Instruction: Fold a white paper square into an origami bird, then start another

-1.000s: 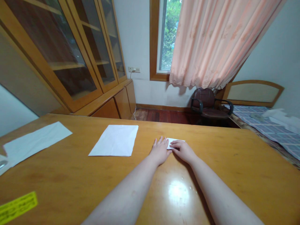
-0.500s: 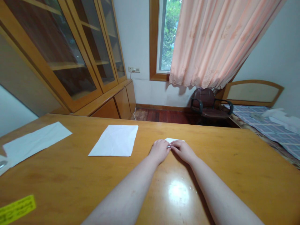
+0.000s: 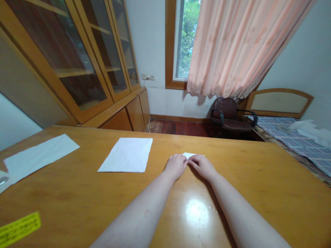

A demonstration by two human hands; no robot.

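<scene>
My left hand (image 3: 177, 166) and my right hand (image 3: 203, 165) meet over a small piece of white paper (image 3: 189, 155) on the wooden table (image 3: 240, 172). The fingers of both hands are bent and pressed together at the paper's near side, gripping it. Most of the paper lies hidden under the hands; only its far edge shows between and beyond them. To the left of my left hand, a larger white paper sheet (image 3: 126, 155) lies flat on the table, apart from both hands.
Another white paper strip (image 3: 42, 156) lies at the table's left, beside a partly seen white object with a shiny part (image 3: 3, 180). A yellow label (image 3: 20, 228) is at the near left. Beyond the table stand a glass-door cabinet (image 3: 102, 69), an armchair (image 3: 227, 113) and a bed (image 3: 297, 137).
The fingers have shifted very slightly at the small paper, and a little less of it shows between the hands. Other things stay in place.
</scene>
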